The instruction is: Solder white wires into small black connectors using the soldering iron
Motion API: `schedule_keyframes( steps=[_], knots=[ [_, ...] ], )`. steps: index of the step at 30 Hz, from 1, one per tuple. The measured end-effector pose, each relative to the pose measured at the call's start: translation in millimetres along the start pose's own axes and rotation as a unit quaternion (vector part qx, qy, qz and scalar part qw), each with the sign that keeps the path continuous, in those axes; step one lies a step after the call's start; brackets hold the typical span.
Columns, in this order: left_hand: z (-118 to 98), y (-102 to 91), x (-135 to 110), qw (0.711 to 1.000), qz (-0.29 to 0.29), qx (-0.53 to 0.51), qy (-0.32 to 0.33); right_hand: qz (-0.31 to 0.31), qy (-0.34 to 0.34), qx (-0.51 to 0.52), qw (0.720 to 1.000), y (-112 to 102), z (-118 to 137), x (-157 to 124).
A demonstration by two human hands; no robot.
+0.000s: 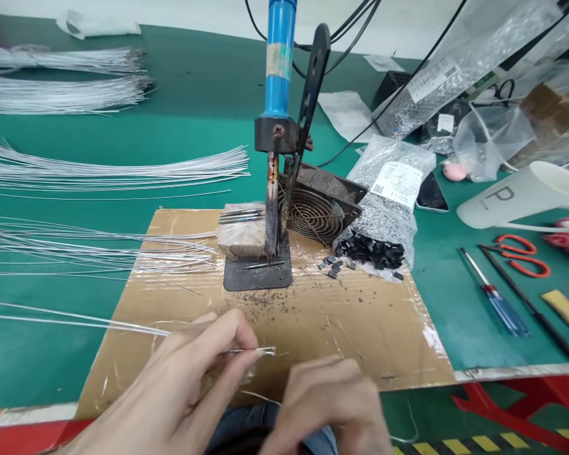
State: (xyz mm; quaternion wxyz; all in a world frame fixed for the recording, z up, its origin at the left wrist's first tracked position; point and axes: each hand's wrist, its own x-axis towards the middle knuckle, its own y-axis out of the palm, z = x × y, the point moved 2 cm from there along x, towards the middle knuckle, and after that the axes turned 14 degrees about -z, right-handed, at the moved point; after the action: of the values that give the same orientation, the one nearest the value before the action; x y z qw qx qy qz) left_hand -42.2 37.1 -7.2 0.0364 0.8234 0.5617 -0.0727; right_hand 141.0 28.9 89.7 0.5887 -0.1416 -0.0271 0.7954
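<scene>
My left hand (203,373) is closed in a pinch around thin white wires (128,325). Their bare-looking ends stick out past the thumb and forefinger, over the cardboard sheet (384,354). The wires run off to the left behind the hand. To its right, my right hand (334,404) is curled shut near the cardboard's front edge, slightly blurred; whatever its fingers hold, if anything, is hidden. Beyond both hands a blue-handled soldering iron (277,88) stands tip down in a black clamp, above a black metal base plate (258,278).
Bundles of white wire (123,167) lie at left. Behind the iron sits a fan with a round grille (315,218). Small black parts (370,249) spill from a plastic bag (393,177). At right are a white mug (516,196), a screwdriver (497,303) and orange-handled scissors (524,256).
</scene>
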Motion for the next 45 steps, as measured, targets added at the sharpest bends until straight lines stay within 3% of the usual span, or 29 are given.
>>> schedule_keyframes(
  steps=[3, 5, 6, 8, 9, 11, 13, 15, 17, 21, 25, 29, 33, 37, 41, 45],
  knots=[
    [0.0, 6.9, 1.2, 0.999, 0.038, -0.028, -0.001, 0.068, 0.007, -0.083, 0.994, 14.5, -6.7, 3.7],
    [2.5, 7.9, 5.0, 0.999, 0.023, -0.032, 0.003, 0.053, -0.005, -0.093, 0.994, 12.8, -7.7, -1.3],
    [4.7, 6.8, 7.6, 1.0, 0.001, -0.026, 0.005, 0.029, 0.0, -0.087, 0.996, 7.1, -6.8, -5.4],
    [9.8, 2.4, 12.5, 0.998, -0.061, 0.003, 0.022, -0.094, -0.01, -0.064, 0.993, -14.7, -0.8, -13.9],
    [12.2, -0.1, 14.3, 0.995, -0.089, 0.021, 0.036, -0.133, 0.025, -0.072, 0.988, -26.9, 1.8, -17.5],
    [16.5, -3.4, 16.5, 0.989, -0.125, 0.05, 0.06, -0.192, 0.012, -0.099, 0.976, -49.8, 10.9, -19.9],
    [20.3, -3.5, 17.0, 0.987, -0.132, 0.051, 0.07, -0.276, -0.017, -0.225, 0.934, -67.9, 19.2, -15.0],
    [24.2, -0.7, 17.0, 0.988, -0.134, 0.032, 0.066, -0.303, -0.042, -0.384, 0.871, -76.0, 23.4, -2.9],
    [27.7, 3.5, 17.3, 0.988, -0.143, 0.007, 0.06, -0.279, -0.065, -0.486, 0.826, -77.0, 21.8, 14.1],
    [31.2, 11.6, 18.9, 0.985, -0.164, -0.055, 0.007, -0.224, -0.066, -0.567, 0.79, -76.9, 9.3, 46.3],
    [25.2, 17.1, 18.9, 0.972, -0.183, -0.125, -0.074, -0.188, -0.066, -0.627, 0.753, -78.2, 1.2, 61.5],
    [16.7, 22.2, 19.1, 0.947, -0.205, -0.193, -0.154, -0.181, -0.061, -0.625, 0.757, -79.2, 1.0, 60.8],
    [14.9, 26.8, 20.2, 0.93, -0.224, -0.232, -0.177, -0.214, -0.057, -0.591, 0.776, -78.4, 3.1, 52.9],
    [17.9, 29.5, 20.7, 0.932, -0.213, -0.231, -0.182, -0.28, -0.053, -0.538, 0.794, -72.7, 2.3, 43.3],
    [17.8, 28.7, 21.2, 0.939, -0.205, -0.214, -0.176, -0.338, -0.008, -0.44, 0.832, -63.9, -2.9, 34.2],
    [16.9, 27.2, 21.1, 0.94, -0.211, -0.198, -0.179, -0.356, 0.034, -0.358, 0.863, -54.8, -8.5, 27.3]
  ],
)
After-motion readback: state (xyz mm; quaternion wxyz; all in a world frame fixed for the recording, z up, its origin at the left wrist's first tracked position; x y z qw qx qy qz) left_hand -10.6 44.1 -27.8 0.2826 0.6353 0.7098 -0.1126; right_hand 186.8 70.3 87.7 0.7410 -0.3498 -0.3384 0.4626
